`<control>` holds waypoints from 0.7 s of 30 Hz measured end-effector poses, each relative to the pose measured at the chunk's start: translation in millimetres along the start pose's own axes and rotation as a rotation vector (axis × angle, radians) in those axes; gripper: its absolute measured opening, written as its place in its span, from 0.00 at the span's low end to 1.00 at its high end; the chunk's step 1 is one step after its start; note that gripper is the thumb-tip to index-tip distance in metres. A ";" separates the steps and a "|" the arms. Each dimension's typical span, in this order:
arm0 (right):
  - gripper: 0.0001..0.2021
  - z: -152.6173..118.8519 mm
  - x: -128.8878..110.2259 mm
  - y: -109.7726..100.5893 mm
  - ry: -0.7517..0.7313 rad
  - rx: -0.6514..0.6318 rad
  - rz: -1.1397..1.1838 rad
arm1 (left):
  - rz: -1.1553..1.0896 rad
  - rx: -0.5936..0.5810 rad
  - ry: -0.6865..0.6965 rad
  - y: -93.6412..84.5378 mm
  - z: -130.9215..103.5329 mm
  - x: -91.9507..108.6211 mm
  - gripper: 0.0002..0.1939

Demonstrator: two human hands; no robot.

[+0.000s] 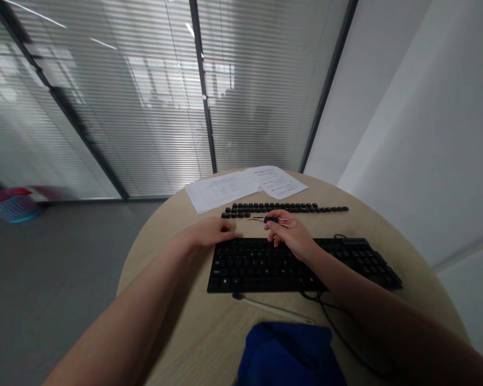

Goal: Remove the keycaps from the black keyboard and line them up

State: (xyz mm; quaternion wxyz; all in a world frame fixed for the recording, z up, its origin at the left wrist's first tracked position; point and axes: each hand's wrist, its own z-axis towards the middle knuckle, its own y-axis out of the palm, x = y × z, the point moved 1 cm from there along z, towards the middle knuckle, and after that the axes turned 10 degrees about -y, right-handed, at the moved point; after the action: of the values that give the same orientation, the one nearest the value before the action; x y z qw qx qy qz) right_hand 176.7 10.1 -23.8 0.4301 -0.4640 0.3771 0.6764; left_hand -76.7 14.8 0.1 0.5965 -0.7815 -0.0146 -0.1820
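A black keyboard lies on the round wooden table. Above its upper edge, my right hand is closed on a small tool with a black body and thin metal prongs that point left. My left hand rests at the keyboard's upper left corner, fingers partly spread, with nothing visible in it. Beyond both hands, loose black keycaps stand in rows, and a few more sit near the tool's tips.
White printed sheets lie at the table's far edge. Nearer me are a thin brush, a black cable and a blue cloth item. A red and blue basket stands on the floor at left.
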 end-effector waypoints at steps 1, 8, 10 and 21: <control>0.23 0.1 0.4 0.5 -0.005 0.001 -0.006 | 0.010 -0.003 -0.010 0.1 -0.3 0.8 0.26; 0.25 0.6 3.6 -0.3 0.027 0.060 -0.014 | 0.050 -0.020 -0.011 -3.1 -2.6 4.2 0.25; 0.26 -0.6 3.3 -0.4 0.043 0.060 -0.029 | 0.054 -0.013 0.007 -3.2 -2.3 4.8 0.25; 0.21 -7.8 3.0 4.7 -0.044 -0.127 -0.206 | 0.038 0.068 0.099 7.5 4.6 16.8 0.24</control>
State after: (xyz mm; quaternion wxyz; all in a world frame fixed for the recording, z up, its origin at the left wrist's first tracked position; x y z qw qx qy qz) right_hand 174.1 2.0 -28.3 0.4752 -0.5116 0.2744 0.6612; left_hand -58.0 13.7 -2.8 0.6259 -0.7511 0.0237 -0.2087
